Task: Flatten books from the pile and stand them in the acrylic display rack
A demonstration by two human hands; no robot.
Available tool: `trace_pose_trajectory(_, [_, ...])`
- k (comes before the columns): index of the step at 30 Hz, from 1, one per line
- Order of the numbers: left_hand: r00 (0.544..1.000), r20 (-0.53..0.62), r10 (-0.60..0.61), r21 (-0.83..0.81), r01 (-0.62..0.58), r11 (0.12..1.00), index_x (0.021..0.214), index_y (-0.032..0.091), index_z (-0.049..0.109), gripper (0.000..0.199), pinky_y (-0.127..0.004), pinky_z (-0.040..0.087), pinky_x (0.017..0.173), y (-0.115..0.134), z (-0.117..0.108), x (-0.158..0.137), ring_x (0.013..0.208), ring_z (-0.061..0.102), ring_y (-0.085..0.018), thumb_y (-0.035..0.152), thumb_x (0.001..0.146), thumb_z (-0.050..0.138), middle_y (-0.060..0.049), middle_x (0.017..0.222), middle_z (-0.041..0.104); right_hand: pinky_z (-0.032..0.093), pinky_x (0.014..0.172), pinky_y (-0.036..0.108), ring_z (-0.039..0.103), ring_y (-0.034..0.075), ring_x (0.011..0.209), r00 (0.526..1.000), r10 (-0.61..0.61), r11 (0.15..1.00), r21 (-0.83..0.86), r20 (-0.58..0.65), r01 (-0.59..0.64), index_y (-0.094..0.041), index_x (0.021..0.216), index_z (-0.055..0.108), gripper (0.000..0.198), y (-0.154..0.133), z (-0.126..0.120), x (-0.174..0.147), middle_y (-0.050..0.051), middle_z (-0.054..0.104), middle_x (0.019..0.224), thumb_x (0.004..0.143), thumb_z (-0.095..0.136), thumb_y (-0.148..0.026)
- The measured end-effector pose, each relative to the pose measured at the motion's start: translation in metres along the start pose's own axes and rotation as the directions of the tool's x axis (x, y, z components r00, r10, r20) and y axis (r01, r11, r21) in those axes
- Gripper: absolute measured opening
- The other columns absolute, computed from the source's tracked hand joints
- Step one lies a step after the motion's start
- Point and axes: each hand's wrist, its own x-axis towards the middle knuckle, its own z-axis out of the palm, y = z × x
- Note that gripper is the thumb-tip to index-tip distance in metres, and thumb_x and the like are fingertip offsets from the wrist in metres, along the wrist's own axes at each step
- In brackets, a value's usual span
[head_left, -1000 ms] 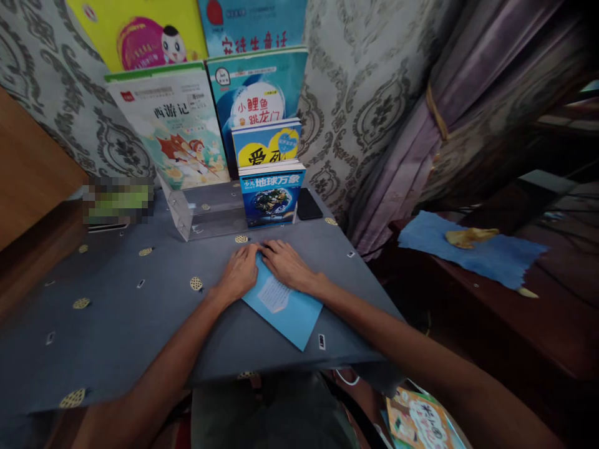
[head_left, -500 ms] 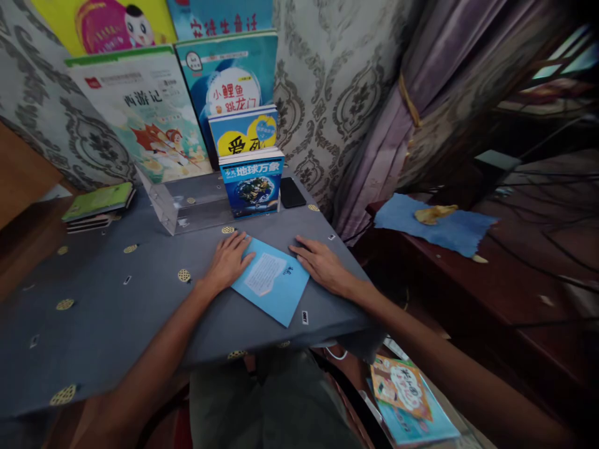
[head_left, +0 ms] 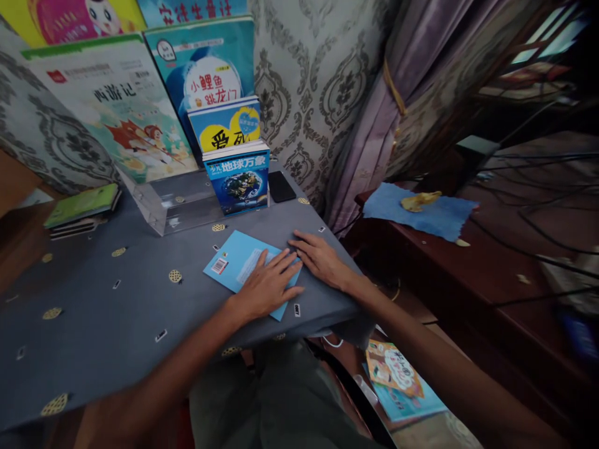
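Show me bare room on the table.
Largest: tablecloth between green-covered stack, clear stand and left forearm. A narrow strip separates stand and blue book. Crowded: small upright books beside the phone; blue book under left hand, right hand beside it.

Patterned grey tablecloth (head_left: 140, 305), blue book (head_left: 242, 264), clear rack (head_left: 146, 204), black phone (head_left: 281, 186)

The head camera looks forward, down over the table (head_left: 103, 362).
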Motion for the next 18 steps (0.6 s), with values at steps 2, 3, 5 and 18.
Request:
trace_pose_trajectory(2, [1.0,-0.001,-0.002,0.007,0.002,1.0,0.149,0.022,0.044,0.055,-0.058,0.02,0.124,0.0,0.001,0.001,0.153,0.027,-0.025,0.052,0.103,0.036,-0.011,0.159,0.042,0.044,0.111,0.054,0.052,0.029,0.136,1.0,-0.007,1.0,-0.017,0.004,0.007,-0.019,0.136,0.061,0.045,-0.001,0.0,0.001,0.014,0.054,0.149,0.102,0.033,-0.027])
trace_pose_trajectory(3, [1.0,-0.007,-0.001,0.01,0.001,1.0,0.149,0.023,0.044,0.055,-0.058,0.019,0.124,0.0,0.001,0.002,0.153,0.027,-0.025,0.052,0.103,0.036,-0.011,0.159,0.042,0.044,0.111,0.054,0.051,0.029,0.136,1.0,-0.012,1.0,-0.027,0.009,0.012,-0.02,0.136,0.061,0.045,-0.001,0.001,0.001,0.013,0.054,0.149,0.101,0.033,-0.026])
trace_pose_trajectory(5, [1.0,-0.02,0.002,0.016,-0.002,1.0,0.149,0.024,0.043,0.055,-0.057,0.019,0.124,-0.001,0.002,0.002,0.153,0.027,-0.024,0.052,0.103,0.036,-0.01,0.159,0.042,0.044,0.11,0.055,0.051,0.029,0.136,1.0,-0.019,0.999,-0.042,0.02,0.02,-0.02,0.137,0.061,0.046,-0.001,0.001,0.002,0.013,0.054,0.149,0.101,0.032,-0.025])
trace_pose_trajectory(18, [0.998,0.037,0.05,0.012,-0.05,0.999,0.154,0.029,0.037,0.084,-0.062,0.006,0.124,-0.053,-0.019,-0.067,0.154,0.021,-0.032,0.078,0.086,0.043,-0.009,0.164,0.031,0.049,0.108,0.048,0.058,0.025,0.132,0.967,-0.253,0.967,0.034,-0.002,0.253,-0.021,0.139,0.058,0.044,-0.003,-0.002,-0.001,0.011,0.065,0.138,0.1,0.038,-0.017])
